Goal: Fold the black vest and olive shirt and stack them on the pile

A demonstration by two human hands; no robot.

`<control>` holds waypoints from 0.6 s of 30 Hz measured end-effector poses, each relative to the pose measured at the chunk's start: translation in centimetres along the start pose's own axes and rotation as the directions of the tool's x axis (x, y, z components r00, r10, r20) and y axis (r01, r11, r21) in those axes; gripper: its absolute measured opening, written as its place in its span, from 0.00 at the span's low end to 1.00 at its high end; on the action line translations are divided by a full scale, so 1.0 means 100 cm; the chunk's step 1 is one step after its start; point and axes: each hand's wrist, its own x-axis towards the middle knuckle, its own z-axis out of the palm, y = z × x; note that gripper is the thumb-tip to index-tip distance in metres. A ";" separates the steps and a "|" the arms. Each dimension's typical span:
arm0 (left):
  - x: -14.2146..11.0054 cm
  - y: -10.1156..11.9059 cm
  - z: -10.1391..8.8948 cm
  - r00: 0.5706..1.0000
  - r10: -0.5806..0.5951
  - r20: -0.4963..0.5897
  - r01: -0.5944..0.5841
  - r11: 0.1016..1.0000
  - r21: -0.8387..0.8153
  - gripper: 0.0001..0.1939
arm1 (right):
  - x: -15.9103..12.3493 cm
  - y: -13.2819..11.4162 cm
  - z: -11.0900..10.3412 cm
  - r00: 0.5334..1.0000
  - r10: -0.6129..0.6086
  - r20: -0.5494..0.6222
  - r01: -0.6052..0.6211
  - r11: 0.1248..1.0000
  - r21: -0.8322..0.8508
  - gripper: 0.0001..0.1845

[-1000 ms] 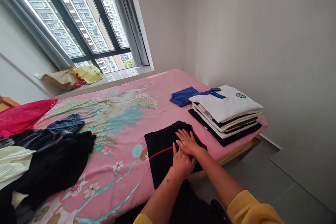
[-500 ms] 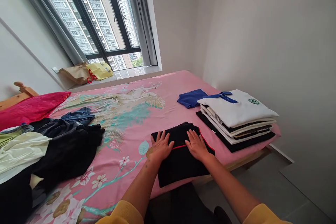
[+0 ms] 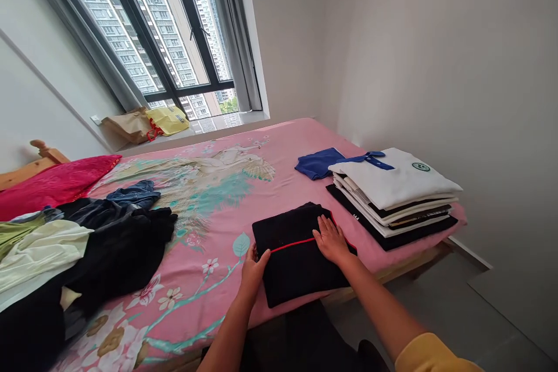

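A folded black garment (image 3: 300, 270) with red piping across its middle and along its right edge lies near the front edge of the bed. My left hand (image 3: 254, 270) is at the garment's left edge, thumb over the top and fingers curled at the side, partly hidden, gripping that edge. Flat on the garment's right part rests my right hand (image 3: 332, 241), its fingers stretched out across the red piping.
Right of the garment is a stack of folded clothes, a white shirt (image 3: 401, 177) with blue collar on top. Behind it lies a blue cloth (image 3: 318, 163). Loose dark clothes (image 3: 126, 250) and a red pillow (image 3: 56, 180) lie left on the pink bedsheet (image 3: 209, 285).
My left hand has moved from lying flat on top of the garment down and left to its edge. My right hand has shifted slightly right, still flat.
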 end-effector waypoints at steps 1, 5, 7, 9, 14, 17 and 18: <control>-0.008 0.002 -0.003 0.995 -0.053 0.086 0.063 0.991 -0.118 0.28 | 0.000 0.000 0.001 1.000 0.001 -0.002 -0.001 1.000 0.002 0.34; -0.018 0.015 -0.007 0.927 -0.185 0.327 0.300 0.888 -0.349 0.22 | 0.001 0.000 0.001 1.000 0.009 0.000 -0.009 1.000 0.005 0.33; -0.013 0.022 -0.005 0.916 -0.155 0.370 0.307 0.864 -0.399 0.22 | -0.002 -0.002 -0.002 1.000 0.004 -0.008 -0.004 1.000 0.001 0.33; -0.008 0.026 0.000 0.917 -0.138 0.375 0.297 0.864 -0.407 0.22 | -0.008 -0.005 -0.006 1.000 -0.004 -0.029 0.003 1.000 -0.012 0.32; -0.005 0.032 0.012 0.957 -0.218 0.193 0.271 0.910 -0.313 0.16 | -0.033 -0.008 -0.015 0.999 -0.024 -0.031 0.023 0.999 -0.027 0.31; 0.001 0.052 0.015 0.962 -0.226 0.154 0.260 0.931 -0.256 0.12 | -0.045 -0.008 -0.017 1.000 -0.013 -0.025 0.014 1.000 0.014 0.30; 0.005 0.065 0.017 0.963 -0.214 0.163 0.249 0.938 -0.241 0.13 | -0.047 -0.009 -0.016 0.999 0.002 -0.036 0.000 0.999 0.047 0.30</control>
